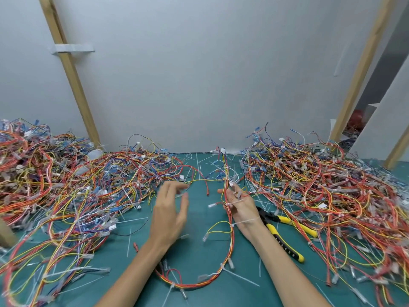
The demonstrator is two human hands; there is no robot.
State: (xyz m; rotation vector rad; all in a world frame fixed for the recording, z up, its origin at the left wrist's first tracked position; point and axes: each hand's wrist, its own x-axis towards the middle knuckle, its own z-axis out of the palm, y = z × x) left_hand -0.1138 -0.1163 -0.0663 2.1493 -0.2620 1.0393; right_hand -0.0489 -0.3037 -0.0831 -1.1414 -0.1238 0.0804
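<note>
While our right hand [241,208] grips the wire harness [231,240] at a cable tie [235,203], its long axis runs fore-and-aft over the green mat [199,218], curling left at the near end. Our left hand [170,211], fingers spread and empty, hovers just left of the bundle.

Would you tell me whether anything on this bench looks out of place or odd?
Yes: white cable-tie offcuts lie strewn over the green mat, and the yellow-handled cutters lie tight against the right forearm, where an elbow might knock them. The right hand grips a wire bundle; the left hand holds nothing.
</note>
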